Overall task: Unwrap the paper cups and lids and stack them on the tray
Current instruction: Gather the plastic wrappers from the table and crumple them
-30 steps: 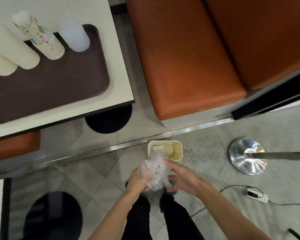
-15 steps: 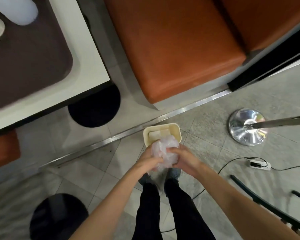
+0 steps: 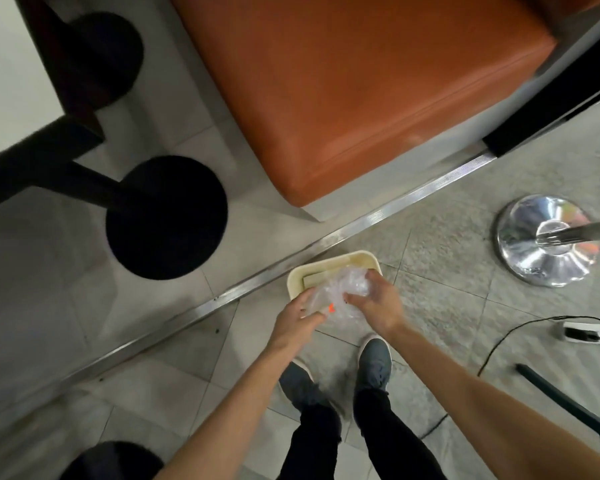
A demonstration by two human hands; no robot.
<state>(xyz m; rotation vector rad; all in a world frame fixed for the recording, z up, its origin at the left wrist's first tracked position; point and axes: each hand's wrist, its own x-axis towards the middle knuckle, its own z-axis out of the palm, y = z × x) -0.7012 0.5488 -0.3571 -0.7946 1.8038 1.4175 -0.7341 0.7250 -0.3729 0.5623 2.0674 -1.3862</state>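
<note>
Grey stone-tile floor (image 3: 447, 278), split by a metal threshold strip (image 3: 326, 240) running diagonally from near left to far right. Far side: an orange padded bench seat (image 3: 354, 91). Far left: corner of a pale table (image 3: 11, 64), with black round pedestal bases (image 3: 167, 216) under it. Right: chrome stanchion base (image 3: 544, 244); nearer, a white power strip (image 3: 589, 331) with a black cable.

A cream bin (image 3: 329, 263) stands on the floor just in front of the grey shoes (image 3: 374, 362), next to the strip.

The plastic wrapping (image 3: 340, 292) is clear, crumpled into a loose wad, with a small orange mark near its lower edge. It is held directly over the bin's opening. Left hand (image 3: 295, 323) pinches its near-left edge, grip closed on the film; right hand (image 3: 378, 303) is curled over its right side, fingers closed on it.
</note>
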